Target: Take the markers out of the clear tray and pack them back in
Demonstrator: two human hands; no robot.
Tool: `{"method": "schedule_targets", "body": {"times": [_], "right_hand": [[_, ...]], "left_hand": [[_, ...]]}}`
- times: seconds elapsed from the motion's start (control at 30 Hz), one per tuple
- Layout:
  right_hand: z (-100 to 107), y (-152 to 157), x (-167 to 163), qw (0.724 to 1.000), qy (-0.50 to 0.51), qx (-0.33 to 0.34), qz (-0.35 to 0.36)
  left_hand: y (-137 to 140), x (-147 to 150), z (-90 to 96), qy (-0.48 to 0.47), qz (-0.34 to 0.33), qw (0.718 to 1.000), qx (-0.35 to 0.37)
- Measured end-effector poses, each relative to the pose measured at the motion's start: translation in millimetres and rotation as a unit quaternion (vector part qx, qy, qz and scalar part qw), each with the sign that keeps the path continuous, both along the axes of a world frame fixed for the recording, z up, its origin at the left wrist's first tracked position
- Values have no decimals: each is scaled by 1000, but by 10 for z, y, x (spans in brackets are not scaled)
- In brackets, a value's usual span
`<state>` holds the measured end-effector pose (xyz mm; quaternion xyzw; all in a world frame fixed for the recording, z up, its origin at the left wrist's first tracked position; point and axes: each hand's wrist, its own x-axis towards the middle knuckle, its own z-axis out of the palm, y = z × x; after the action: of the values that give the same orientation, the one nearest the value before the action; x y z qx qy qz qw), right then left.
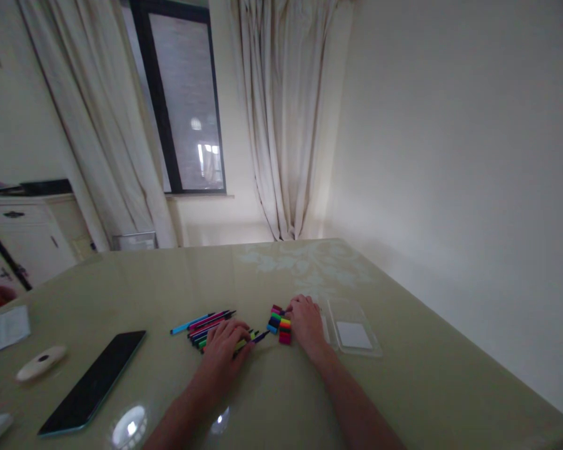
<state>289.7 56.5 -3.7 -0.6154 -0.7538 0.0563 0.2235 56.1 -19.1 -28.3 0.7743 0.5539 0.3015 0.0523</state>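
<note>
Several uncapped felt-tip pens [211, 320] in blue, pink, green and dark colours lie in a loose pile on the table. My left hand [226, 342] rests over the near side of this pile, fingers curled round a dark felt-tip pen [261, 337] whose tip points right. Just right of it sits a cluster of coloured pen caps [280, 323], in blue, green, red, yellow and magenta. My right hand [306, 322] is at the right side of the caps, fingers bent down at their edge; its fingertips are partly hidden. Beside that hand lies an open clear plastic case [374, 345].
A white card [354, 335] shows in the case. To the left on the glossy table [178, 387] lie a dark tablet [94, 381], a white oval object [41, 364] and a pale sheet [4, 331]. A wall [473, 250] runs along the table's right edge.
</note>
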Motion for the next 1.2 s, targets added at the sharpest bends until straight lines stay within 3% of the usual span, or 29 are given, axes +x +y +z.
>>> {"method": "schedule_targets", "body": {"times": [0.1, 0.2, 0.27, 0.87, 1.07, 1.2], "right_hand": [[61, -66, 19, 991, 129, 10, 20], [114, -162, 17, 952, 284, -7, 113], [141, -225, 1, 931, 329, -5, 159], [192, -384, -84, 900, 362, 8, 242], [128, -388, -93, 888, 398, -35, 229], [108, -325, -70, 884, 413, -78, 202]], "left_hand": [[20, 10, -27, -69, 22, 997, -25], [26, 16, -43, -135, 17, 990, -33], [21, 19, -37, -156, -3, 987, -25], [-31, 55, 20, -169, -38, 985, -19], [-70, 130, 57, -196, -35, 980, -3], [-118, 156, 102, -143, -30, 989, -24]]}}
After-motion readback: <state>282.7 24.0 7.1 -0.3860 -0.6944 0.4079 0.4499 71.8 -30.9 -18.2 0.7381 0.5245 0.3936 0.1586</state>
